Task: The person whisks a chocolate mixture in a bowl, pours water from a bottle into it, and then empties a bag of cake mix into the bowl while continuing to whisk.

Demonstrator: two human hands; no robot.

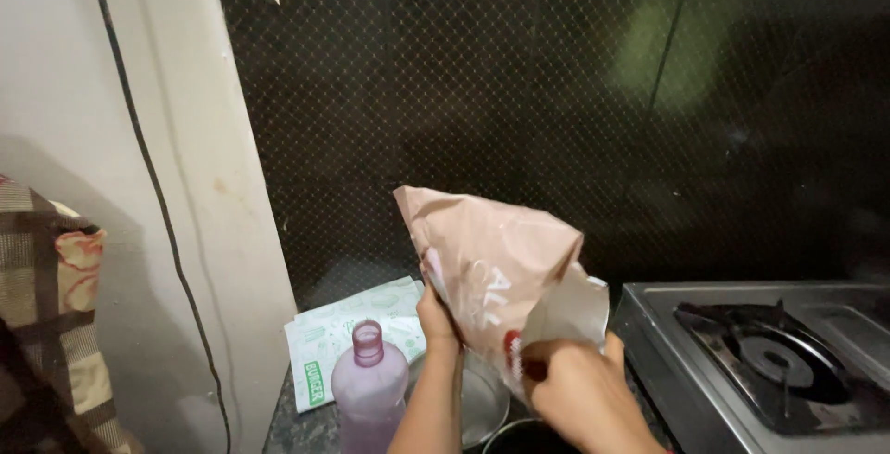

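From the head camera, both hands hold a crumpled pale pink plastic packet (491,264), tilted with its top corner up towards eleven o'clock and its lower mouth down at about five o'clock. The left hand (438,317) is clenched on the packet's left edge, fingers wrapped round the film. The right hand (577,384) pinches the lower white fold of the packet near a red patch, knuckles towards the camera.

To tip such a packet well, I judge that the left hand should carry the weight up high while the right hand keeps the mouth narrow and low over the vessels, so that nothing spills wide.

The packet sits above and between the two hands: at one o'clock from the left hand, at eleven o'clock from the right. Below it lie a round steel bowl (482,403) and the dark rim of a pot (514,434). A translucent lilac plastic bottle (369,389), uncapped, stands at nine o'clock from the left wrist, and a steel gas stove (760,361) at three o'clock.
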